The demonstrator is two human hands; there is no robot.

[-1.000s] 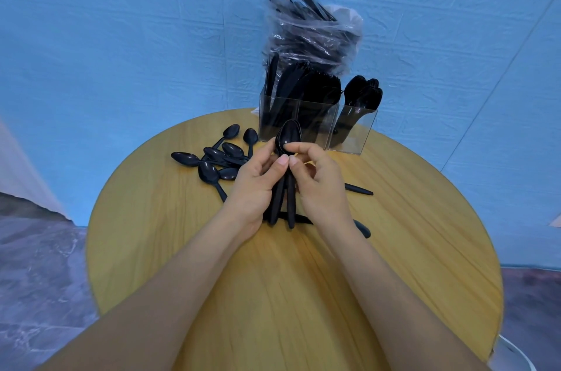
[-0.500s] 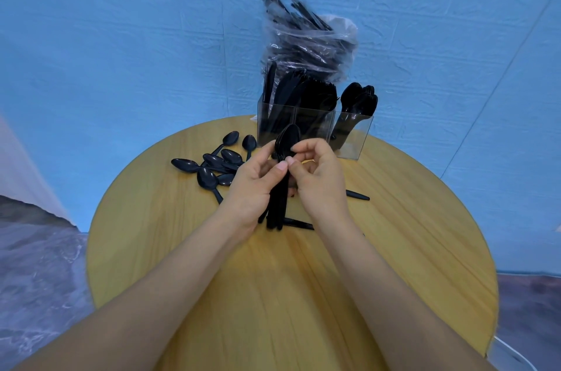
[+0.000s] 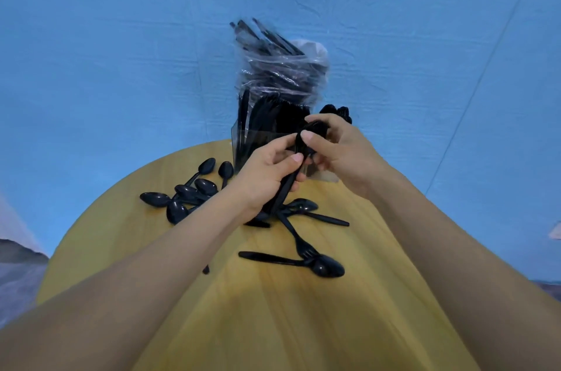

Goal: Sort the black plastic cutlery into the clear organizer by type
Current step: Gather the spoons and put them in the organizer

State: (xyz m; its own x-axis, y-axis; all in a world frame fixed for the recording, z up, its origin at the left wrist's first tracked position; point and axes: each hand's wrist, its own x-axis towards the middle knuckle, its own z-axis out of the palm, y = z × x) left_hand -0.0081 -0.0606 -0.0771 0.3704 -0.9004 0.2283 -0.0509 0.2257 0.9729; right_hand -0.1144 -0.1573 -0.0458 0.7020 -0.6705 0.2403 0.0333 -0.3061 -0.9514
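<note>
Left hand [image 3: 267, 179] and right hand [image 3: 340, 152] grip spoon bundle [image 3: 288, 182]; align bowls, lower upright into organizer [image 3: 243, 143] spoon compartment.

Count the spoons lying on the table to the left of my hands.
6 spoons show, clustered left of the left hand, which grips a cutlery bundle: two at the back, two in the middle, two nearest. The forearm may hide more.
</note>
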